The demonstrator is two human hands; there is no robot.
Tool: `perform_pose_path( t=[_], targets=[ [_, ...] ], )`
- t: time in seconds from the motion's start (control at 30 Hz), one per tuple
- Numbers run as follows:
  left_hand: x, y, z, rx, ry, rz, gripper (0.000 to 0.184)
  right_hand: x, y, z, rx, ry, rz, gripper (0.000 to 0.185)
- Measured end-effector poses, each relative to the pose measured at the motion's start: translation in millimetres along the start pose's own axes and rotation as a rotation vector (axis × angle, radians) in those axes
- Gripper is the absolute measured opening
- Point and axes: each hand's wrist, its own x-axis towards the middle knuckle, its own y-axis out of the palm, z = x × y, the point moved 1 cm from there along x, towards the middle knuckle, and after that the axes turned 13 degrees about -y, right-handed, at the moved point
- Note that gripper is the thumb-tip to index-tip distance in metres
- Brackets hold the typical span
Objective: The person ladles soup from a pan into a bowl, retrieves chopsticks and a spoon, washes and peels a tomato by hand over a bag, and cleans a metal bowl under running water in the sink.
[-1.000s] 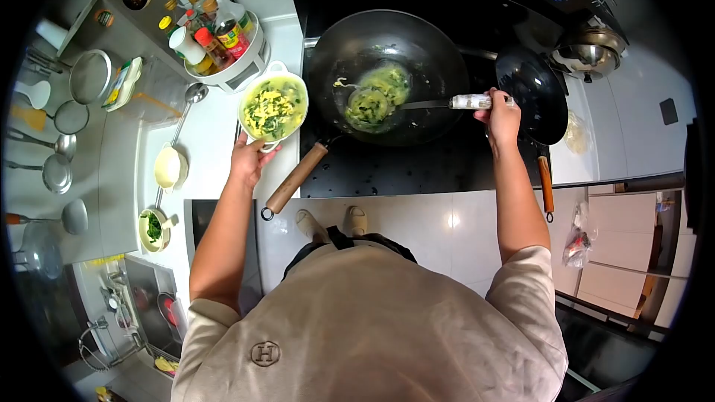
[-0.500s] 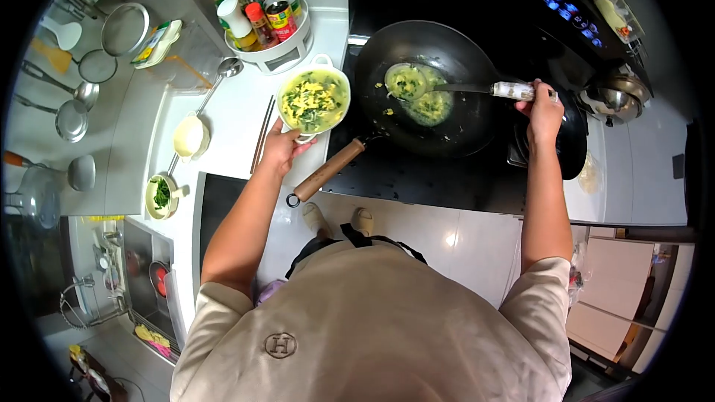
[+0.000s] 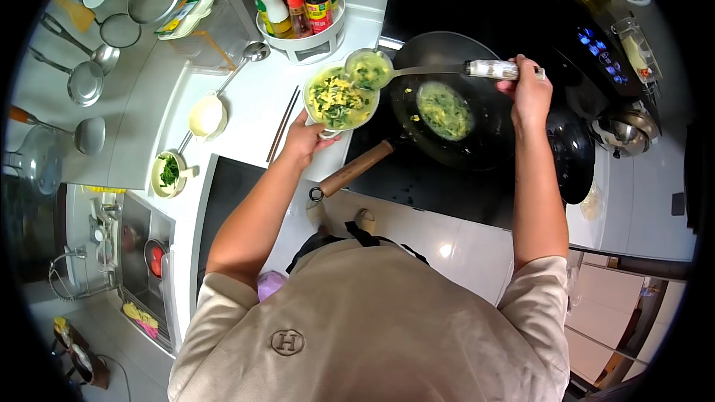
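Left hand (image 3: 309, 140): pinching the near handle of the white bowl (image 3: 360, 123), presumably leaving the rim unobstructed; concealing most of the fingers underneath.
Right hand (image 3: 527, 97): wrapping closely around the pale grip of the ladle (image 3: 428, 71), holding well away from the scoop, probably for reach across the wok (image 3: 488, 138) and clearance from its heat.
White bowl: sitting just left of the wok, containing yellow-and-green soup (image 3: 335, 97); overlapping the counter (image 3: 249, 123) in view, without showing whether resting or hovering.
Ladle: spanning the wok's left rim, carrying soup over the bowl's far right edge; hiding that stretch of edge, so not revealing contact or gap.
Wok: standing on the black stove (image 3: 432, 190), holding more soup; pointing a wooden handle (image 3: 357, 169) toward near left, likely for easy grasping.
Chopsticks (image 3: 283, 125): lying left of the bowl, apparently waiting within reach.
Dark pan (image 3: 570, 156): lying right of the wok, disappearing partly behind the right forearm (image 3: 538, 186), blending into the black surroundings.
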Motion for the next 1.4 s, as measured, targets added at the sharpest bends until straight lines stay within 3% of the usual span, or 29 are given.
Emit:
perform_pose_path(
  t=[0.17, 0.47, 0.53, 0.63, 0.7, 0.77, 0.83, 0.87, 0.9, 0.97, 1.03, 1.17, 1.3, 1.4],
  targets=[
    [-1, -6, 0, -0.017, -0.02, -0.025, 0.05, -27, 38, -5, 0.042, -0.009, 0.066, 0.019],
    [-4, -21, -3, -0.015, -0.038, -0.011, 0.058, -73, 50, -7, 0.068, -0.339, 0.258, 0.016],
    [-3, -23, -4, -0.016, -0.041, -0.009, 0.06, -85, 41, -4, -0.064, -0.472, 0.341, 0.013],
    [-1, -26, -4, -0.014, -0.044, -0.01, 0.062, -93, 36, 4, -0.169, -1.035, 0.517, 0.012],
    [1, -28, -3, 0.001, -0.044, -0.005, 0.06, -102, 34, 15, -0.28, -1.139, 0.603, 0.015],
    [2, -28, -4, 0.018, -0.045, -0.009, 0.059, -102, 31, 8, -0.188, -1.124, 0.526, 0.011],
    [-1, -25, -5, 0.038, -0.048, -0.023, 0.058, -101, 23, -8, -0.153, -0.758, 0.242, 0.009],
    [-2, -23, -6, 0.038, -0.048, -0.029, 0.057, -98, 21, -15, 0.108, -0.447, 0.098, 0.012],
    [-1, -22, -5, 0.038, -0.036, -0.023, 0.055, -87, 14, -18, 0.172, -0.234, -0.015, 0.016],
    [2, -22, -5, 0.041, -0.012, -0.01, 0.051, -68, -12, -32, 0.201, 0.007, -0.163, 0.021],
    [0, -19, -5, 0.025, 0.0, 0.005, 0.053, -56, -41, -42, 0.214, 0.066, -0.287, 0.023],
    [5, -14, -1, 0.023, 0.001, 0.014, 0.055, -53, -91, -44, 0.093, -0.046, -0.384, 0.023],
    [8, -12, 8, 0.003, 0.007, -0.001, 0.05, -66, -125, -60, -0.047, -0.138, -0.374, 0.021],
    [5, -10, 7, 0.008, 0.006, 0.004, 0.05, -77, -142, -73, -0.062, -0.053, -0.378, 0.023]
  ],
)
